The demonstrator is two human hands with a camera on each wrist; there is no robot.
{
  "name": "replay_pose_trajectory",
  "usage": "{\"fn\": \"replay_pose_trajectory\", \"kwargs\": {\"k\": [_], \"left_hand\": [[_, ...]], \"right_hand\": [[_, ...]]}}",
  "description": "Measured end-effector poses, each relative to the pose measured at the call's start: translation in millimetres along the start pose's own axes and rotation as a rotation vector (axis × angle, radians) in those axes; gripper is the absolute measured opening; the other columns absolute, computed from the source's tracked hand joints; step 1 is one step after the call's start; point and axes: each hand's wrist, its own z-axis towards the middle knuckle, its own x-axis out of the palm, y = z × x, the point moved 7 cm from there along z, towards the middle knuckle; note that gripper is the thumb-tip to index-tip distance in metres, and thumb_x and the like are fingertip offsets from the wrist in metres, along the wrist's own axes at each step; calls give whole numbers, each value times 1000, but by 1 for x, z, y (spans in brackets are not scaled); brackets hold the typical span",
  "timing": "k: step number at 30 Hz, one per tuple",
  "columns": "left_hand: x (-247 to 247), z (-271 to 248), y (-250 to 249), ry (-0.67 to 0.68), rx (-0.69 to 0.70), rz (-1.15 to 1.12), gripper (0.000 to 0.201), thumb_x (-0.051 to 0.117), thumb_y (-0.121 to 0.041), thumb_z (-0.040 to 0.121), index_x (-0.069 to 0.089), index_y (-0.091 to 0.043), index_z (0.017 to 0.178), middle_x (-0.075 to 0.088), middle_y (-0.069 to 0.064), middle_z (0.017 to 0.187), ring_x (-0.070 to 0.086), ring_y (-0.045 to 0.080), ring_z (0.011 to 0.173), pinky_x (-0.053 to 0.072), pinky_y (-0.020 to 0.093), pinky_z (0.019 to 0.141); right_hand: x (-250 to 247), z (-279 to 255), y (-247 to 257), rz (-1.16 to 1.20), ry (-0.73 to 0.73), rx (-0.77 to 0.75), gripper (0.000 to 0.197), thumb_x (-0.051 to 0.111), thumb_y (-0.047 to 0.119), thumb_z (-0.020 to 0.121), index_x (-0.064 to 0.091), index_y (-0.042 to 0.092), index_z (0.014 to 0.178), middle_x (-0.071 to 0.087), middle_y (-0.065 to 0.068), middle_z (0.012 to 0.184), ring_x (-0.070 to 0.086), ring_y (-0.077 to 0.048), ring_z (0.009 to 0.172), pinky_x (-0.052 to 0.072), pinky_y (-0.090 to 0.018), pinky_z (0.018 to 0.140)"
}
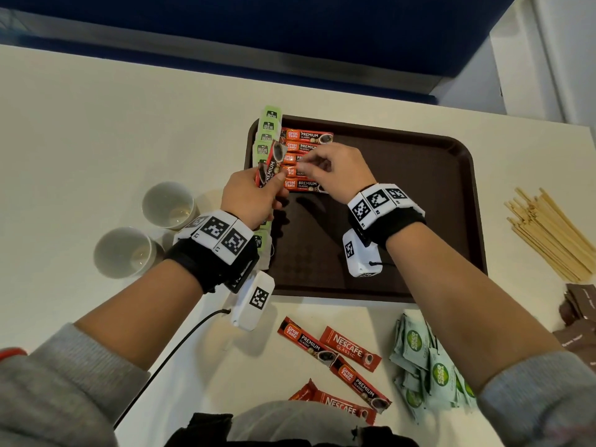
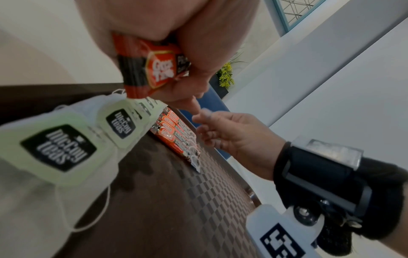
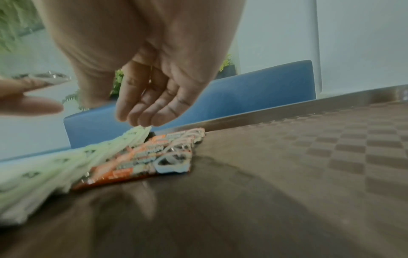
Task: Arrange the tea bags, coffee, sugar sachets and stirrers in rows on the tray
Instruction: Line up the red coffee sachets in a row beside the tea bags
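Left hand fingers curled round a bunch of Great Taste coffee sticks, held tilted over tray's left edge. Right hand fingers loosely bent, holding nothing, hovering over the row of coffee sticks lying on the brown tray, beside green McCoy tea bags. Stirrers and Coco sugar sachets lie on table off the tray

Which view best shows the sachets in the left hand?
Left wrist: the held sachets fill the frame, stacked edges and logo visible in the left hand's grip. Head shows them smaller, partly covered. Right wrist doesn't show them.
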Motion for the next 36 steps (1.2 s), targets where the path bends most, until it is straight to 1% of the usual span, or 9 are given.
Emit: {"fn": "replay_pose_trajectory", "kwargs": {"k": [4,7,12,14,18,22,28,31,36], "left_hand": [[3,-3,-2,37,3,14,12,59,-26,92,65,-16,89,67,-8,70,59,4,52,41,13,39],[7,-6,-5,99,29,63,12,62,-26,90,65,-20,81,67,-9,70,59,-1,46,38,8,41],[5,-11,-7,110,50,89,9,70,-30,83,68,-22,84,71,1,76,68,11,64,44,15,51],[1,-11,-6,85,45,51,14,72,-31,81,69,-23,92,72,3,84,70,15,72,53,23,66],[-8,-10,-6,34,62,82,16,70,-28,83,68,-22,97,69,0,83,65,5,67,51,14,68],[-4,-11,-5,58,52,127,25,73,-26,81,69,-19,105,70,2,91,67,17,85,53,35,89],[-14,-9,-3,-7,11,85,33,70,-26,83,62,-19,114,68,-9,77,68,14,84,50,33,92],[-17,-8,-4,-19,8,89,33,69,-28,84,62,-19,115,67,-10,77,68,14,81,52,35,91],[-13,-8,-1,-15,5,82,28,68,-27,85,62,-19,111,63,-9,70,62,7,63,52,24,77]], "right_hand": [[-8,-1,14,197,-19,15,26,63,39,86,68,20,102,64,7,91,55,0,81,44,-12,75],[-5,-2,25,250,79,-26,28,73,31,79,67,22,104,59,6,88,50,0,74,44,-11,69],[-5,-5,27,352,147,-47,16,79,15,71,66,22,76,65,3,81,63,-27,82,53,-40,83],[-9,-6,19,373,123,-33,20,81,14,70,64,25,73,66,3,78,63,-22,80,54,-45,84],[-12,-8,4,308,149,13,19,80,17,70,67,27,80,64,5,80,59,-9,76,54,-39,81],[-4,-14,-1,102,295,37,18,77,22,75,73,25,92,67,5,87,60,-6,83,49,-25,82],[0,-19,-26,-93,320,165,20,76,18,77,73,20,97,66,3,86,59,-6,80,41,-16,73],[5,-20,-29,-119,318,188,24,75,19,78,72,18,102,66,1,93,59,-9,87,43,-19,80],[14,-19,-30,-148,298,181,26,75,21,78,71,16,104,67,-1,98,59,-9,89,43,-20,82]]}}
